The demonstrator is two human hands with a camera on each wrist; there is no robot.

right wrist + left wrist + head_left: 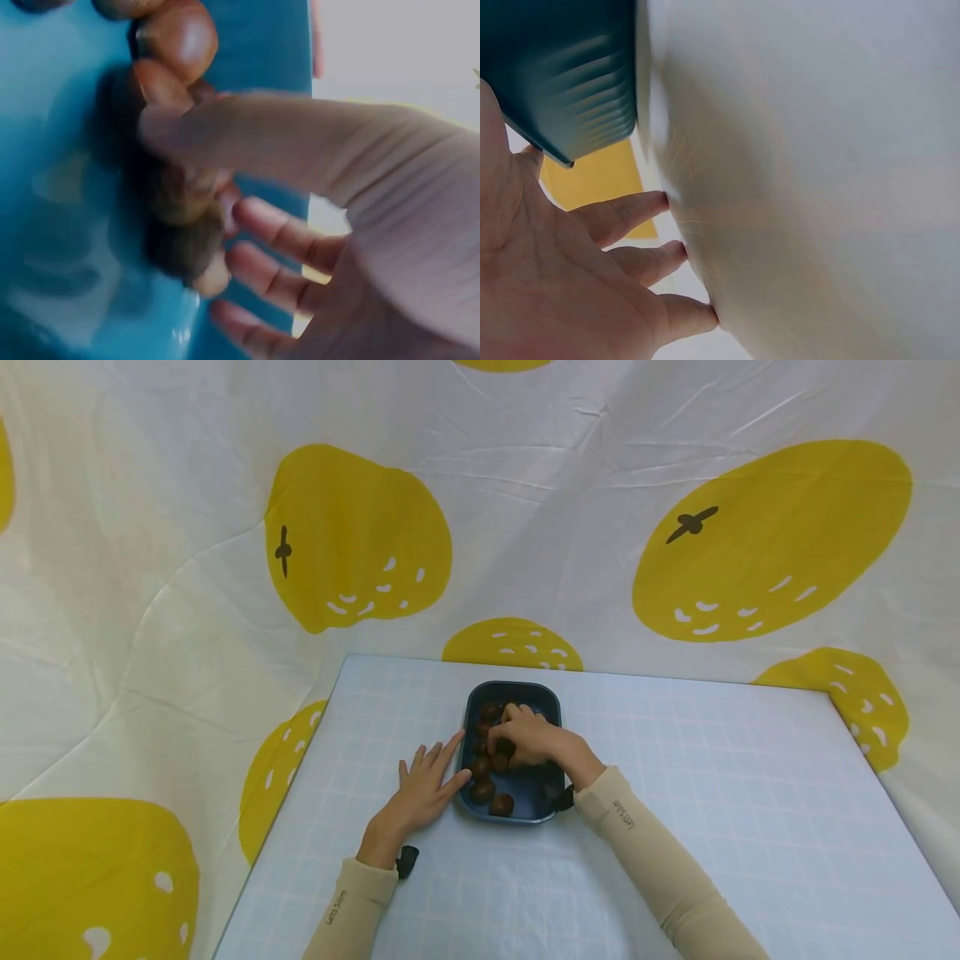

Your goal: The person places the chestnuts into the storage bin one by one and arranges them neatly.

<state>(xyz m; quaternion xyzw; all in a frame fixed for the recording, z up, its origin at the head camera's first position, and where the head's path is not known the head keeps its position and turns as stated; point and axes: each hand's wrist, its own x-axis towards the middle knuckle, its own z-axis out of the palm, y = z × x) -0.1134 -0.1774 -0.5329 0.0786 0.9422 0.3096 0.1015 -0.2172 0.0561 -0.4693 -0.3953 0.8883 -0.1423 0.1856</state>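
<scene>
A dark blue rectangular tray (525, 795) holds several glossy brown chestnuts (482, 791), mostly along its left side. My right hand (528, 739) reaches in over the far right rim with bent fingers. Seen from the right wrist, its thumb (225, 139) and index finger pinch at a chestnut in the row, though blur and the thumb hide part of the hold. Just left of the tray, my left hand (422, 793) lies spread, thumb at the rim. In the left wrist view its fingertips (697, 311) touch the table beside the tray's ribbed wall (592, 97).
The tray stands near the far edge of a table with a pale checked cover (712, 810). Behind and left of it hangs a white cloth (525, 527) printed with large yellow fruit. A black strap (407, 862) shows at the left wrist.
</scene>
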